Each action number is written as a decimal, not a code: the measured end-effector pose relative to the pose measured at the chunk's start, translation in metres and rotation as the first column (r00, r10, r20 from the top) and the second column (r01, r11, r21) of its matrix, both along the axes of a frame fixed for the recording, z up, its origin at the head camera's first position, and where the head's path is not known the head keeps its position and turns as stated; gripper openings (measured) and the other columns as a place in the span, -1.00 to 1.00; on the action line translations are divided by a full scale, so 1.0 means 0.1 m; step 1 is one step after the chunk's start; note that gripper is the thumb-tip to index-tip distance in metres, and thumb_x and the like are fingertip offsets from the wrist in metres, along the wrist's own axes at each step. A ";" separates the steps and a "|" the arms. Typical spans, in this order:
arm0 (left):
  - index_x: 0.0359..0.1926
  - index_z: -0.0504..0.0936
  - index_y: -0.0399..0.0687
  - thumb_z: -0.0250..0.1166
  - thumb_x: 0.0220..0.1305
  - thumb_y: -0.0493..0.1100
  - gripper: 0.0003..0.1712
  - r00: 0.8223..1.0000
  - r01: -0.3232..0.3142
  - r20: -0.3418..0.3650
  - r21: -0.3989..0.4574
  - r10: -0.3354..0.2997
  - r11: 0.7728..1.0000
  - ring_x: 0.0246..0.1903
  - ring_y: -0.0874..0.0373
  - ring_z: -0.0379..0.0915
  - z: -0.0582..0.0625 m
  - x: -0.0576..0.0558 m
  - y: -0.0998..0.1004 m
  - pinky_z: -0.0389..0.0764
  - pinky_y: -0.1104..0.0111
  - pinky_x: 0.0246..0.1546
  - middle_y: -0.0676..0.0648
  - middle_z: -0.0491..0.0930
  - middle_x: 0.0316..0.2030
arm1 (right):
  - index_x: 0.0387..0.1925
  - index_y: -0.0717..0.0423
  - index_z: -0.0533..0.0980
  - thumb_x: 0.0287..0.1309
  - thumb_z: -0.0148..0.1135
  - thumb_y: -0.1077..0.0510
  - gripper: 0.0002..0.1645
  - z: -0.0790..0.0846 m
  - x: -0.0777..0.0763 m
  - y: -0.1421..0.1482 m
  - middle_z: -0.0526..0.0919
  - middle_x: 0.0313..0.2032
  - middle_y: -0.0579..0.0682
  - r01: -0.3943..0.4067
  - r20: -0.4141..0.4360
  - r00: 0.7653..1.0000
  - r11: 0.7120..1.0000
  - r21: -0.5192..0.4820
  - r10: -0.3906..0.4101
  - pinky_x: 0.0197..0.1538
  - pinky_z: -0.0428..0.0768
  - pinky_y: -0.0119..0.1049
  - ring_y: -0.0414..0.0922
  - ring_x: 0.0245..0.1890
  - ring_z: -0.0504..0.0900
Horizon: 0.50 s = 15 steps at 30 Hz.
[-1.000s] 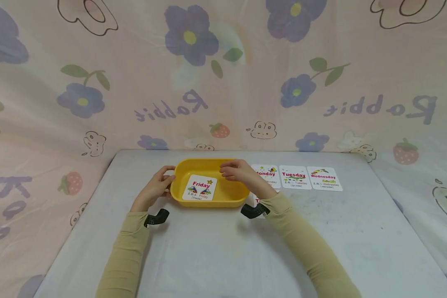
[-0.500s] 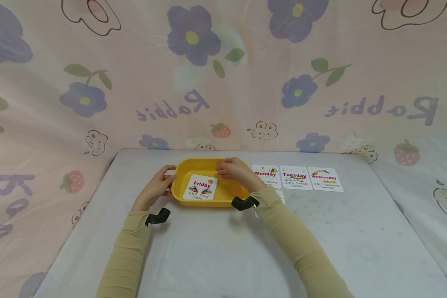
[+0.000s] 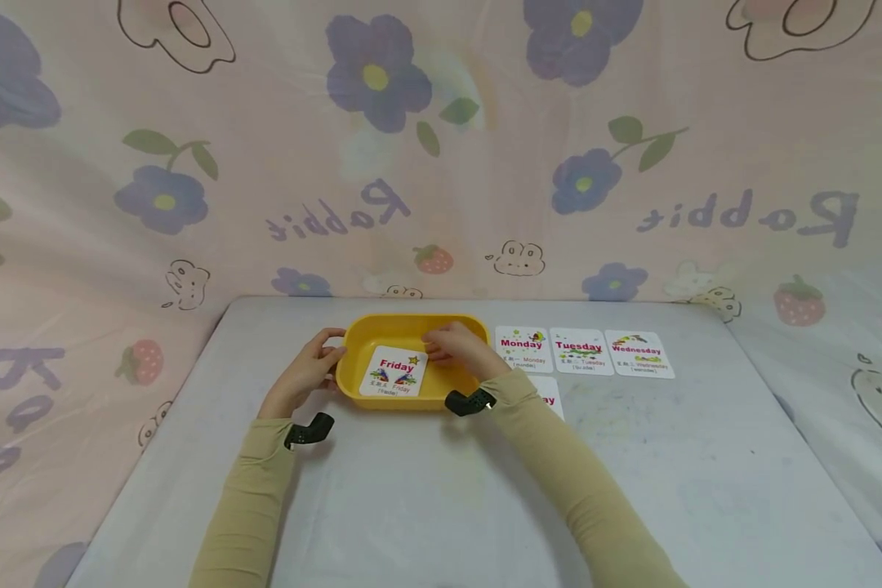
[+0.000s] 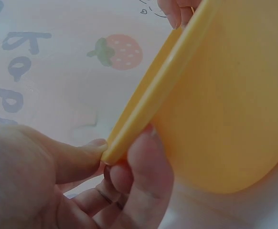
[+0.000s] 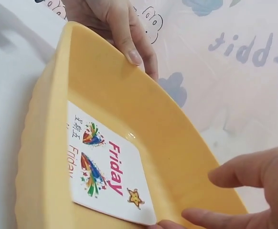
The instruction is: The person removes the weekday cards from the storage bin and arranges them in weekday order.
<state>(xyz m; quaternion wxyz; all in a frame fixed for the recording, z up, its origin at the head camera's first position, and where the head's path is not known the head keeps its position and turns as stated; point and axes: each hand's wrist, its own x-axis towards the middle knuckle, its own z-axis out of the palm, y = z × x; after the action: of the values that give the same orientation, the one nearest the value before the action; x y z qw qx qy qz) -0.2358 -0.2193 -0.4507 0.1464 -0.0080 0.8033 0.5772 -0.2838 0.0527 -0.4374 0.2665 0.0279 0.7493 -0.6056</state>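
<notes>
A yellow tray (image 3: 385,328) stands on the table, and my left hand (image 3: 303,374) pinches its left rim between thumb and fingers. The left wrist view shows this thumb (image 4: 84,160) on the outer side of the rim. Inside the tray lies a white card (image 3: 394,387) printed "Friday". My right hand (image 3: 461,349) reaches into the tray at the card's right side. In the right wrist view, its thumb and index finger stand apart, with fingertips close to the card's edge (image 5: 115,215); whether they touch it I cannot tell.
Right of the tray, a Monday card (image 3: 523,347), a Tuesday card (image 3: 581,352) and a Wednesday card (image 3: 639,354) lie in a row. Below Monday lies another card (image 3: 550,394), partly covered by my right sleeve. A patterned cloth (image 3: 470,163) hangs behind the table (image 3: 706,457).
My right hand has moved left and slightly down inside the tray, toward the Friday card. The Monday card is now uncovered. My left hand keeps its hold on the rim.
</notes>
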 end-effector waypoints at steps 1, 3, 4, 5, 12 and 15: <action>0.36 0.15 0.01 -0.03 0.51 -0.14 -0.53 1.000 0.004 -0.003 0.001 -0.004 1.000 -0.49 0.05 0.42 0.00 0.00 0.00 0.60 0.27 -0.44 -0.28 0.43 -0.24 | 0.12 0.41 0.39 0.31 0.13 0.11 -0.51 0.00 -0.01 -0.01 0.52 0.04 0.28 0.004 0.008 1.000 1.000 0.009 -0.004 0.10 0.50 -0.11 0.13 0.01 0.55; 0.36 0.15 0.01 -0.04 0.51 -0.14 -0.53 1.000 0.003 -0.003 0.002 -0.003 1.000 -0.49 0.05 0.42 0.00 -0.01 0.00 0.60 0.28 -0.44 -0.28 0.43 -0.24 | 0.11 0.39 0.40 0.31 0.14 0.11 -0.52 0.00 -0.03 -0.02 0.54 0.02 0.26 0.018 0.029 0.999 1.000 0.025 -0.018 0.08 0.51 -0.12 0.11 -0.01 0.57; 0.36 0.15 0.00 -0.04 0.51 -0.14 -0.52 1.000 0.002 -0.003 0.005 -0.002 1.000 -0.48 0.06 0.42 0.00 -0.01 0.00 0.60 0.27 -0.44 -0.28 0.42 -0.24 | 0.10 0.38 0.40 0.30 0.14 0.11 -0.52 0.00 -0.04 -0.02 0.54 0.01 0.26 0.024 0.039 0.999 0.999 0.028 -0.025 0.08 0.52 -0.13 0.10 -0.01 0.57; 0.37 0.14 0.00 -0.04 0.51 -0.14 -0.52 1.000 0.004 -0.004 0.005 -0.003 1.000 -0.48 0.06 0.42 0.00 -0.01 0.00 0.61 0.27 -0.44 -0.27 0.42 -0.25 | 0.09 0.37 0.41 0.30 0.15 0.10 -0.53 0.00 -0.05 -0.02 0.55 0.00 0.25 0.029 0.046 0.998 0.999 0.034 -0.031 0.06 0.53 -0.14 0.09 -0.03 0.58; 0.36 0.15 0.01 -0.05 0.51 -0.13 -0.53 1.000 -0.003 0.004 0.006 0.003 1.000 -0.48 0.05 0.41 0.01 -0.01 0.00 0.60 0.27 -0.45 -0.30 0.42 -0.24 | 0.00 0.39 0.45 0.28 0.16 0.12 -0.59 -0.03 -0.09 -0.01 0.59 -0.08 0.25 0.017 0.046 0.999 1.000 0.025 -0.018 0.01 0.56 -0.17 0.06 -0.11 0.63; 0.36 0.15 0.01 -0.05 0.51 -0.13 -0.53 1.000 -0.004 0.008 0.008 0.004 1.000 -0.48 0.05 0.41 0.01 0.00 0.01 0.59 0.28 -0.46 -0.30 0.42 -0.24 | -0.04 0.42 0.47 0.28 0.14 0.14 -0.61 -0.03 -0.07 0.00 0.60 -0.10 0.28 -0.008 0.032 0.999 1.000 0.019 0.008 0.02 0.55 -0.15 0.09 -0.11 0.62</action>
<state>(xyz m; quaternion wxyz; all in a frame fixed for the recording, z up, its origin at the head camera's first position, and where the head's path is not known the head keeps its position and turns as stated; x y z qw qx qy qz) -0.2356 -0.2188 -0.4500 0.1486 -0.0116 0.8004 0.5806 -0.2905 0.0525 -0.4409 0.2804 0.0369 0.7510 -0.5966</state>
